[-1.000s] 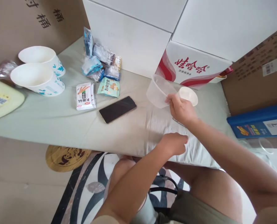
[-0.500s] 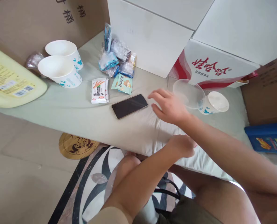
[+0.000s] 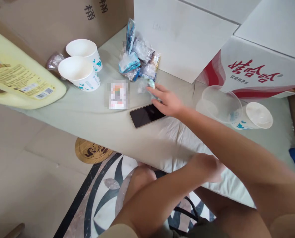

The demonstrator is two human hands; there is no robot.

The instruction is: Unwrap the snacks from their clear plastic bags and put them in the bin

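Observation:
My right hand [image 3: 166,100] reaches over the black phone [image 3: 147,115], its thumb and fingers pinched on a small light-green snack packet [image 3: 151,83]. That packet is blurred and partly covered by the fingers. Just behind it lies a pile of blue and clear wrappers [image 3: 137,59]. A white snack packet [image 3: 118,96] rests left of the phone, its print blurred out. Near the front edge of the cloth-covered surface [image 3: 107,122], my left hand [image 3: 212,167] is curled closed and smeared by motion. What it holds, if anything, is hidden.
Two white paper cups [image 3: 79,74] stand at the left, beside a large yellow bottle [image 3: 25,76]. To the right are a clear plastic bowl [image 3: 220,102] and a tilted paper cup [image 3: 258,115]. White boxes [image 3: 177,36] and a brown carton [image 3: 50,23] line the back.
My right hand has moved left across the phone and onto the light-green packet, which is now pinched. My left hand stays low and closed. The whole view has shifted, carrying things rightward.

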